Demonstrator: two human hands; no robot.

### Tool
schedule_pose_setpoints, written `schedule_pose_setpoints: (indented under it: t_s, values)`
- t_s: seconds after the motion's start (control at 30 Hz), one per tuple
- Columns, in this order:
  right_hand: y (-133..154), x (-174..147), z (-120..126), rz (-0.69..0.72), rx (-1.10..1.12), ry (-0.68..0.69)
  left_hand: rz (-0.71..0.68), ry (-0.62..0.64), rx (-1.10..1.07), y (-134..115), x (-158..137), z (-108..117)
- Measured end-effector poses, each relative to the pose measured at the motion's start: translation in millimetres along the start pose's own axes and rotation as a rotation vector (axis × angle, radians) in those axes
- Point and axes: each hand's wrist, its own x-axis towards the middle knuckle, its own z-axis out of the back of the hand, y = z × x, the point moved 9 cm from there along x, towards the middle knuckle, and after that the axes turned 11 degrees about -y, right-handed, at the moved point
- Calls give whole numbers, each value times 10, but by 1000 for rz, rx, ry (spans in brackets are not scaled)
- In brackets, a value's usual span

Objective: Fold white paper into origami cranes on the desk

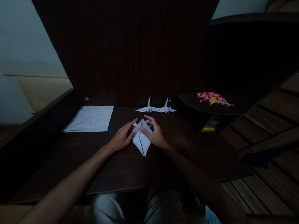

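A white sheet of paper folded into a kite shape [142, 143] is held just above or on the dark desk, its long point towards me and a crease down its middle. My left hand [123, 136] grips its left edge between thumb and fingers. On the other side my right hand [156, 134] has its thumb pressed on the paper's upper face, with the fingers curled behind the edge. Beyond my hands, two folded white paper cranes [149, 109] stand side by side against the back panel.
A stack of white paper sheets [90, 119] lies at the left of the desk [119, 178]. Pink, red and yellow small pieces [213, 97] are heaped on a corner shelf [198, 103] at right, above a rainbow-striped item [208, 129]. A raised side board [30, 127] borders the left.
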Motion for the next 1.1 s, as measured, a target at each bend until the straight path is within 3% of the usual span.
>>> schedule_pose_setpoints:
  t_s: [0.23, 0.5, 0.87, 1.1]
  values:
    - [226, 38, 44, 146, -3, -44, -58, 72, 19, -89, -16, -55]
    - [228, 28, 37, 150, 13, -38, -68, 87, 25, -86, -26, -83]
    - [274, -7, -20, 161, 64, 8, -100, -91, -49, -187, 24, 68]
    - [156, -2, 12, 44, 101, -60, -139, -143, -41, -246, 27, 105]
